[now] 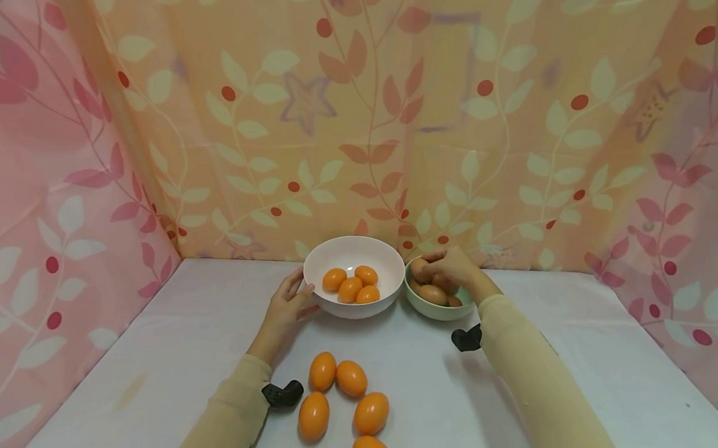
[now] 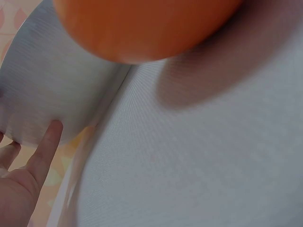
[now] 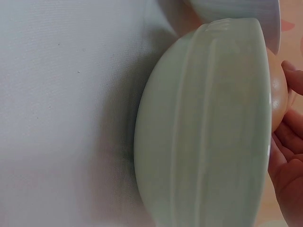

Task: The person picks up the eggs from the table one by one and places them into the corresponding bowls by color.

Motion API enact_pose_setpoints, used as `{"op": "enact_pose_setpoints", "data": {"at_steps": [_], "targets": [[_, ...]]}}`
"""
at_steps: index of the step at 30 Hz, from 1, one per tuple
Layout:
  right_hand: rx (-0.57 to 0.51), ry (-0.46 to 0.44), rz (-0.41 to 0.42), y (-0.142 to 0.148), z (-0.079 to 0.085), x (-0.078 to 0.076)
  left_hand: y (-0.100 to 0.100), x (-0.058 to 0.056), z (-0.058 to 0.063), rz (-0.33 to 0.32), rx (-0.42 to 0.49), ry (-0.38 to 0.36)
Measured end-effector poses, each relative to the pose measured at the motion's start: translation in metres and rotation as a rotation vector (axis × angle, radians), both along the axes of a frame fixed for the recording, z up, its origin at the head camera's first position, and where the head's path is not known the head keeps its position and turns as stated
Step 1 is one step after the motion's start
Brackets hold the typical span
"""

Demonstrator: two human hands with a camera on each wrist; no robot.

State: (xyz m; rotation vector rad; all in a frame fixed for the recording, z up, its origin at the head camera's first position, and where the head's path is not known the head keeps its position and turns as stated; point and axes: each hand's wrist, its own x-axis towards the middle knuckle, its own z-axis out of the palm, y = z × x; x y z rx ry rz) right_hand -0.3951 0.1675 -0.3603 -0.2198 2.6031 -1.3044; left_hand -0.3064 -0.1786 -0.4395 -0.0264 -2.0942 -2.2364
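Observation:
My left hand (image 1: 288, 300) rests against the left side of the white bowl (image 1: 355, 311), thumb and fingers spread along its outer wall. Several glossy orange eggs (image 1: 350, 290) lie inside that bowl. Over the light green bowl (image 1: 436, 312), my right hand (image 1: 453, 267) reaches in from the right and grips a brown egg (image 1: 420, 269) at the back left. More brown eggs (image 1: 433, 294) sit below it. In the right wrist view, the egg (image 3: 278, 97) shows above the rim, with thumb and fingertips at it; the green wall hides the rest.
On the white-covered table (image 1: 209, 351), several orange eggs (image 1: 313, 416) lie loose in front of the bowls, close to the left forearm. The two bowls stand side by side, rims close together. Behind them hangs a patterned curtain (image 1: 369, 117).

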Motion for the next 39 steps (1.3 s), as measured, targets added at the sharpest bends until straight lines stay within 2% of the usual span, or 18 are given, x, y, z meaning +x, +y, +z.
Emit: {"op": "enact_pose_setpoints", "data": {"at_steps": [10,20,25,39], "targets": [[-0.014,0.029,0.004,0.0,-0.005,0.0,0.001,0.0,0.0,0.019,0.004,-0.008],[-0.007,0.009,-0.037,0.0,-0.003,0.003,0.0,-0.002,-0.001,0.015,-0.001,-0.001],[-0.001,0.029,-0.049,0.0,-0.006,0.002,0.0,-0.001,-0.001,0.019,-0.003,-0.004],[-0.055,0.04,-0.059,0.002,-0.012,0.001,0.001,0.0,0.001,0.022,-0.017,-0.012]]}}
